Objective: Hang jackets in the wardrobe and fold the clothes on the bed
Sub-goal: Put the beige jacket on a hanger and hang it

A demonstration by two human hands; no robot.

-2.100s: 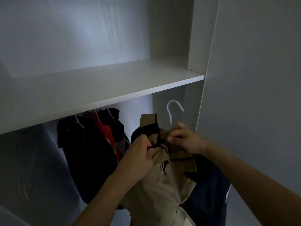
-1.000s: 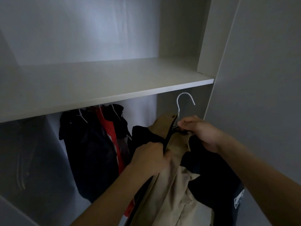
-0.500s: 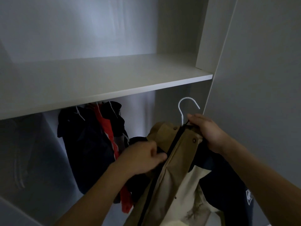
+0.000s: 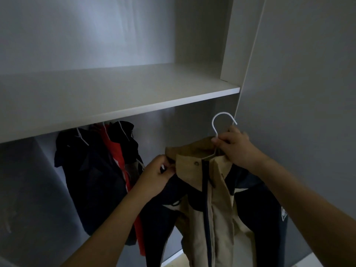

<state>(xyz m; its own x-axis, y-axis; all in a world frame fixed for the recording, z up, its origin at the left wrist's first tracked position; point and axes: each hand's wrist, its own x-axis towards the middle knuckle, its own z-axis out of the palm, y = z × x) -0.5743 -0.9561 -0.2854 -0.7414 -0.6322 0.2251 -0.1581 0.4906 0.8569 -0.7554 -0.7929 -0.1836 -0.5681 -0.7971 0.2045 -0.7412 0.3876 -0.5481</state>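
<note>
A tan and navy jacket hangs on a white hanger in front of the open wardrobe. My right hand grips the hanger's neck just under the hook and holds the jacket up. My left hand pinches the jacket's collar and left shoulder. The hook points up, below the shelf's front edge and apart from it. The wardrobe rail is hidden behind the shelf.
A white shelf spans the wardrobe above the hanging space. Under it at the left hang dark jackets and a red one on white hangers. A grey wardrobe side panel rises at the right.
The jacket has turned front-on and now hangs straight on the hanger. My right hand moved up onto the hanger's neck, and my left hand moved to the collar.
</note>
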